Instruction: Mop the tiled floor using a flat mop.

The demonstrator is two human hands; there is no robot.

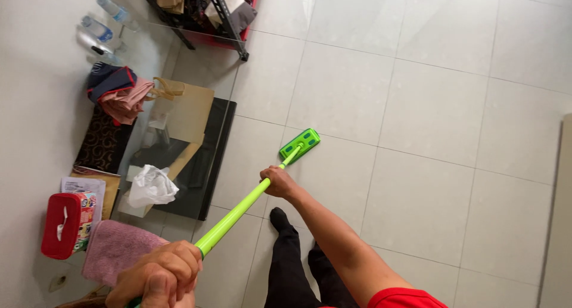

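Both fists are wrapped tight around a green mop handle (pixel 238 212): the left hand (pixel 159 278), closest to the camera at the bottom edge, clenches the upper end, and the right hand (pixel 277 182), at the end of a stretched bare arm in a red sleeve, closes round the pole farther down. From there the pole slopes away to the green mop head (pixel 300 145), which lies flat on the pale tiled floor (pixel 429 117), a little ahead of the person's dark-trousered legs and black-socked foot (pixel 279 218). Left of the near hand lies a pink towel (pixel 116 248), and beside it a red tissue box (pixel 64 224) with a tissue poking out. Just beyond sits a crumpled white paper (pixel 152 186) on a black mat (pixel 202 165), along with a brown paper bag (pixel 187 111). Folded cloths (pixel 119 90) in navy and pink are piled past that, near the wall. Farthest off, clear plastic bottles (pixel 104 25) lie by the wall, next to a black metal rack (pixel 208 13) holding clothes.
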